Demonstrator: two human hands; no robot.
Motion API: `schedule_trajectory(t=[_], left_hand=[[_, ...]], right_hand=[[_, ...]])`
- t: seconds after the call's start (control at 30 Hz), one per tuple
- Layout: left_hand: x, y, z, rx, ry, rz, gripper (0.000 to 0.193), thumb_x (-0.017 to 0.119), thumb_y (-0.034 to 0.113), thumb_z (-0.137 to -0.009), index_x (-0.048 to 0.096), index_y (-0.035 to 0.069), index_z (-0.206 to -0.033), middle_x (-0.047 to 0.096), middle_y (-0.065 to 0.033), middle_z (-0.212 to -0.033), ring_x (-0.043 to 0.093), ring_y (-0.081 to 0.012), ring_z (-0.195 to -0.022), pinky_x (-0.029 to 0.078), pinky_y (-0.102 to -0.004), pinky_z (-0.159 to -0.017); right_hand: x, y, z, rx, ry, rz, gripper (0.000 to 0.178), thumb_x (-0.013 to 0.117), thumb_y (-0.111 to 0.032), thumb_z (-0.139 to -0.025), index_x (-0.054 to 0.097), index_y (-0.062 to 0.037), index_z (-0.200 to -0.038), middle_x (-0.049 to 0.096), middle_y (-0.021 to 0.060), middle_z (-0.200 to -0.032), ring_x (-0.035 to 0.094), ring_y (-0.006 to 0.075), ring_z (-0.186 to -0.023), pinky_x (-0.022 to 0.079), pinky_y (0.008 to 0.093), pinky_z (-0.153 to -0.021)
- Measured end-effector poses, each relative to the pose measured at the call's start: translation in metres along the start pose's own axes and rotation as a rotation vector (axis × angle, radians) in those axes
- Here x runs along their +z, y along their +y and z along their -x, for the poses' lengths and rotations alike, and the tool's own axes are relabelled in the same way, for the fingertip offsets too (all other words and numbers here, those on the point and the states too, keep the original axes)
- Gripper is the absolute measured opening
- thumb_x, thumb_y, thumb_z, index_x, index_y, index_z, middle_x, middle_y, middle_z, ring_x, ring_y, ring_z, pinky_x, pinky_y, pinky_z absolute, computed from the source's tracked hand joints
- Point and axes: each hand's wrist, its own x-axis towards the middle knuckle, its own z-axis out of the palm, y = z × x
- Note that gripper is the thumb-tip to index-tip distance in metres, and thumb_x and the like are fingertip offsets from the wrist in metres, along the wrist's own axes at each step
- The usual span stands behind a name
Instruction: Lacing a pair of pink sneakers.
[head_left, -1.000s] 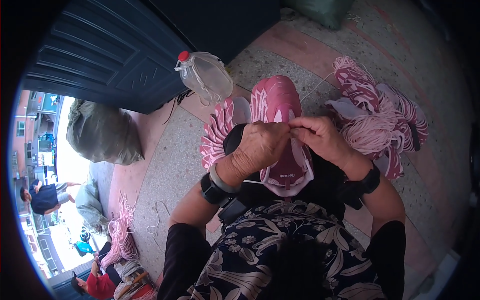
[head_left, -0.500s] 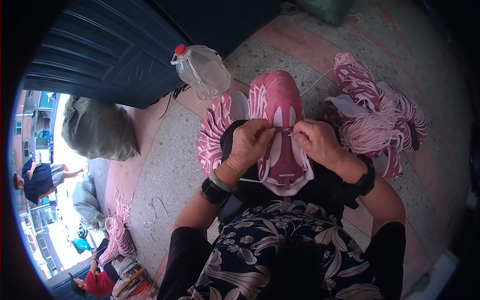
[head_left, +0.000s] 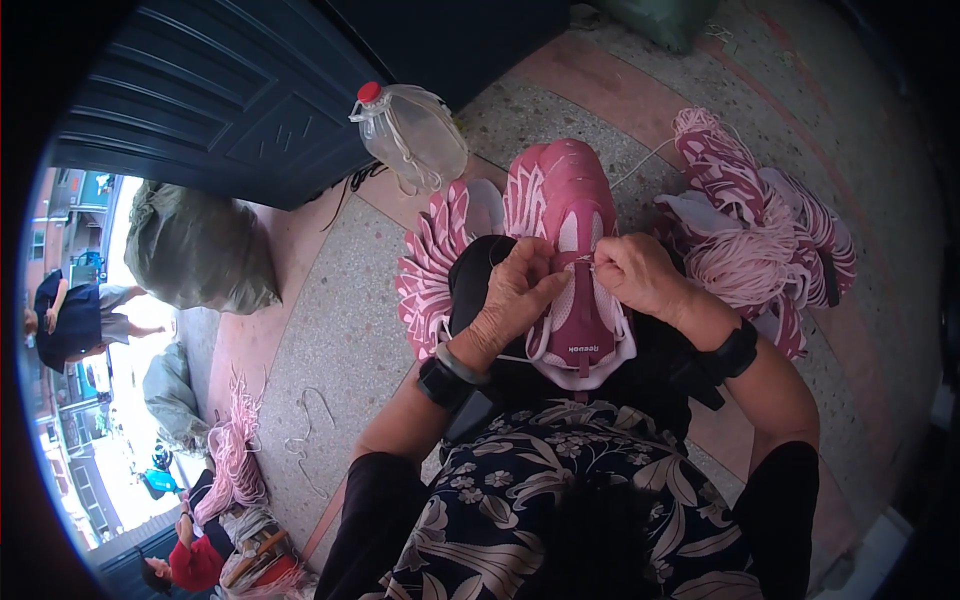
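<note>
A pink and maroon shoe upper (head_left: 584, 325) rests on my lap, its heel opening toward me and its toe pointing away. My left hand (head_left: 518, 292) and my right hand (head_left: 645, 275) meet over its tongue. Both are closed in a pinch, one on each side, on a thin pale shoelace (head_left: 580, 261) at the eyelets; the fingertips partly hide it. More pink uppers (head_left: 568, 165) are nested in a row beyond it. Another fanned row of uppers (head_left: 428, 270) lies to the left of my knee.
At right is a heap of striped uppers (head_left: 715, 160) with a bundle of pink laces (head_left: 745, 268). A clear jug (head_left: 415, 130) with a red cap stands by the dark door (head_left: 220, 90). Left are a stuffed sack (head_left: 200, 245), pink laces (head_left: 235, 460) and two people beyond.
The left hand's fingers have shifted slightly toward the right hand over the tongue, both still at the lace. The whole view has moved a little. The standing person outside has changed pose.
</note>
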Motion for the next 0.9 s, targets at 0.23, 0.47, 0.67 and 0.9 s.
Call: schedule_trajectory(t=[0.23, 0.47, 0.67, 0.9], left_hand=[[0.024, -0.015, 0.008, 0.116, 0.106, 0.027, 0.028, 0.061, 0.001, -0.078, 0.051, 0.006, -0.103, 0.055, -0.0029, -0.080, 0.056, -0.0134, -0.077, 0.048, -0.0279, -0.069], [0.040, -0.028, 0.002, 0.331, 0.230, -0.233, 0.029, 0.060, 0.017, -0.074, 0.045, 0.006, -0.096, 0.055, -0.0143, -0.078, 0.057, -0.0352, -0.073, 0.044, -0.0409, -0.061], [0.022, -0.007, 0.003, 0.486, 0.244, -0.320, 0.018, 0.059, 0.019, -0.074, 0.051, 0.006, -0.084, 0.055, -0.0153, -0.078, 0.055, -0.0365, -0.074, 0.042, -0.0445, -0.058], [0.032, -0.005, 0.002, 0.500, 0.221, -0.383, 0.017, 0.062, 0.017, -0.068, 0.058, 0.008, -0.082, 0.056, -0.0124, -0.076, 0.057, -0.0327, -0.073, 0.045, -0.0433, -0.060]], right_hand=[[0.014, 0.023, 0.017, 0.241, -0.102, -0.722, 0.011, 0.053, -0.010, -0.081, 0.053, -0.0062, -0.070, 0.044, -0.0066, -0.065, 0.039, 0.0026, -0.063, 0.032, 0.0205, -0.054], [0.036, 0.025, 0.033, 0.085, 0.173, -0.476, 0.010, 0.050, -0.010, -0.081, 0.050, -0.0002, -0.076, 0.043, 0.0013, -0.067, 0.041, 0.0094, -0.064, 0.037, 0.0248, -0.058], [0.010, 0.011, 0.030, 0.197, 0.064, -0.435, 0.026, 0.055, -0.022, -0.082, 0.054, 0.0010, -0.093, 0.054, 0.0112, -0.089, 0.051, 0.0216, -0.082, 0.042, 0.0328, -0.075], [0.018, 0.003, 0.025, 0.054, 0.212, -0.173, 0.026, 0.055, -0.026, -0.086, 0.063, -0.0017, -0.089, 0.062, 0.0166, -0.081, 0.058, 0.0301, -0.078, 0.045, 0.0367, -0.074]])
